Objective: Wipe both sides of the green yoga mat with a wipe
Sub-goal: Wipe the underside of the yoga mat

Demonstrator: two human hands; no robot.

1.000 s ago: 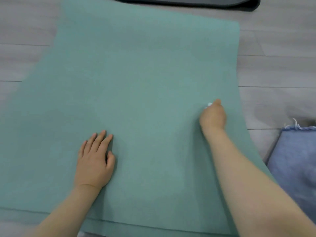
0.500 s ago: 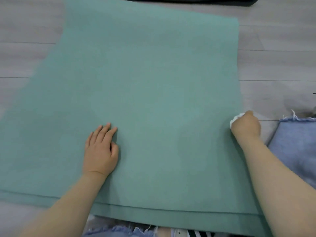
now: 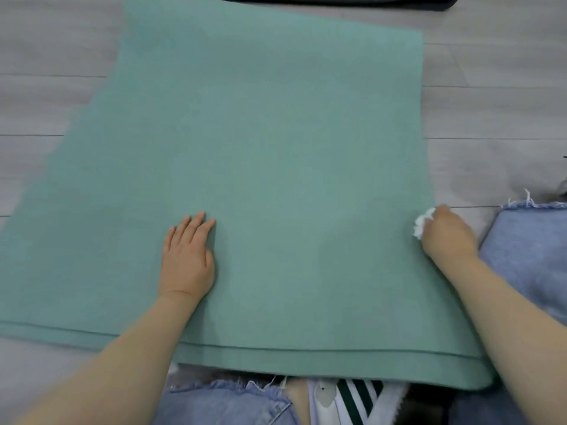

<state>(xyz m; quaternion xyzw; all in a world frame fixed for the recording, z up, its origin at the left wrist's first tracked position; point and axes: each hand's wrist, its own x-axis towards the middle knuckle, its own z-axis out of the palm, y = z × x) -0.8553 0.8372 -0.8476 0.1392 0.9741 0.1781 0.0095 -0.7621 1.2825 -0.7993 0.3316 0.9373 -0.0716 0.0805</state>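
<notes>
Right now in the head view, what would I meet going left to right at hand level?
Pale grey wood-plank floor → flat left hand pressing the green yoga mat → crumpled white wipe → right hand gripping it → frayed blue denim.

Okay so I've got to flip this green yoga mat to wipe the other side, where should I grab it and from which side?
Probably the near edge of the green yoga mat, taken from your own side. It lies free and slightly raised over your knees, so fingers can slip under. The left hand lies flat and free to grip; the right hand holds the wipe at the right edge.
</notes>
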